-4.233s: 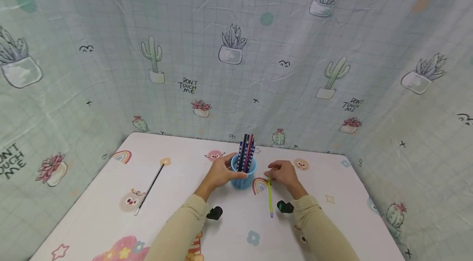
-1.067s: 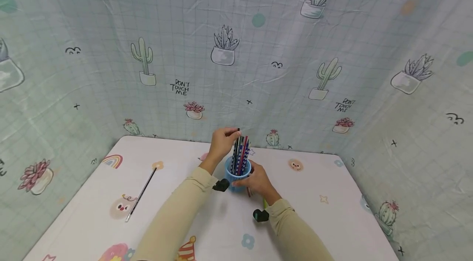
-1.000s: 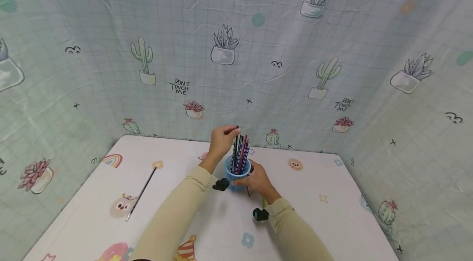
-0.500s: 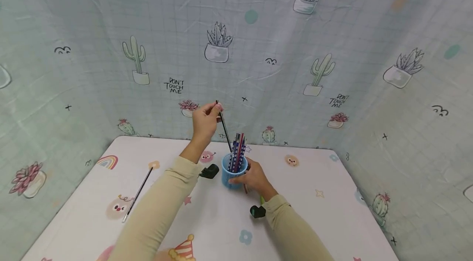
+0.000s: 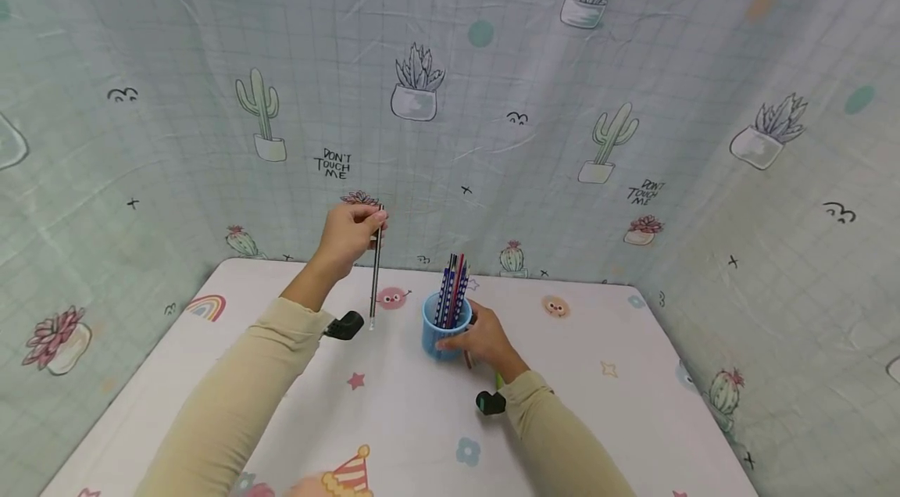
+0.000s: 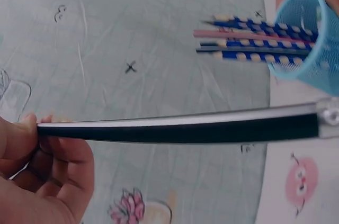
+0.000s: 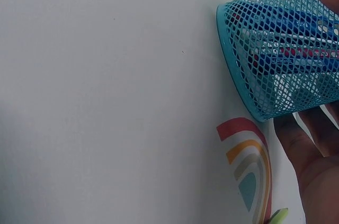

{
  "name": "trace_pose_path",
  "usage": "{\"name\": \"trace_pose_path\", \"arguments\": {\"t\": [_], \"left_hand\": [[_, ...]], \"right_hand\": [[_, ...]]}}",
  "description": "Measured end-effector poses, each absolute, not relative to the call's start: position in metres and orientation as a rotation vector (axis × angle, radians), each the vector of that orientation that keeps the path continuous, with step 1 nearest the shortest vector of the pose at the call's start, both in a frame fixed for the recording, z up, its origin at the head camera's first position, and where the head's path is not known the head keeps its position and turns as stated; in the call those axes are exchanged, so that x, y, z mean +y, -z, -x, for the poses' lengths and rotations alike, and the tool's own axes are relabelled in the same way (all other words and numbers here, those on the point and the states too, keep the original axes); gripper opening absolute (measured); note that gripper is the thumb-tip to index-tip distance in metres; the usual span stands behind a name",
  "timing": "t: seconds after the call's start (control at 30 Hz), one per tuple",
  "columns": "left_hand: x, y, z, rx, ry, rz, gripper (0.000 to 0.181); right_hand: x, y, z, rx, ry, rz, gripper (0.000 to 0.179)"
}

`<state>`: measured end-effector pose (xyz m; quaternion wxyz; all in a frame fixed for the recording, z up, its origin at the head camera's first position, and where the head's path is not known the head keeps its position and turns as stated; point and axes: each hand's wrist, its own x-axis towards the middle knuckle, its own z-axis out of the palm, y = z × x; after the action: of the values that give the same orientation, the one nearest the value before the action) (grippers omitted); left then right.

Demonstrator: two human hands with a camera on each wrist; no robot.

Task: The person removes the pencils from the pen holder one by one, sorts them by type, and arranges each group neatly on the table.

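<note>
My left hand (image 5: 348, 237) pinches a black-and-white striped pencil (image 5: 376, 270) near its top end, between thumb and fingers. The pencil hangs almost upright left of the cup, its pale tip pointing down. In the left wrist view the striped pencil (image 6: 180, 127) runs across the picture toward a clear, whitish end. My right hand (image 5: 492, 342) grips a light blue mesh pencil cup (image 5: 439, 342) around its right side. Several pencils (image 5: 452, 290), mostly dark blue with pale dots and one red, stand in the cup. Their lower ends show through the mesh (image 7: 296, 89) in the right wrist view.
The white table (image 5: 408, 419) has printed cartoons, including a rainbow (image 7: 243, 150) beside the cup's base. A yellow-green pencil (image 5: 500, 381) lies mostly hidden behind the right wrist. A cactus-print cloth (image 5: 464, 130) hangs behind and at both sides.
My left hand let go of the cup, drew the striped pencil up out of it and moved left. My right hand left the yellow-green pencil and took the cup. My left arm now covers another dark pencil.
</note>
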<state>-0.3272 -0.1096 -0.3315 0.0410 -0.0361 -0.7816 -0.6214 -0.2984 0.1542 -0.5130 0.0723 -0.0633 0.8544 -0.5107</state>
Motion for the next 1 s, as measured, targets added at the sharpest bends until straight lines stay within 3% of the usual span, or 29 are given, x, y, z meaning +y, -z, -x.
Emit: {"name": "trace_pose_path", "arguments": {"t": [0.53,1.0], "left_hand": [[-0.201,0.378,0.302,-2.752,1.757,-0.041,0.038],[-0.233,0.424,0.294,-2.877,1.728,-0.175,0.038]], "right_hand": [[0.147,0.514,0.299,2.567,1.53,0.221,0.092],[0.155,0.514,0.294,2.59,1.526,0.226,0.089]]}}
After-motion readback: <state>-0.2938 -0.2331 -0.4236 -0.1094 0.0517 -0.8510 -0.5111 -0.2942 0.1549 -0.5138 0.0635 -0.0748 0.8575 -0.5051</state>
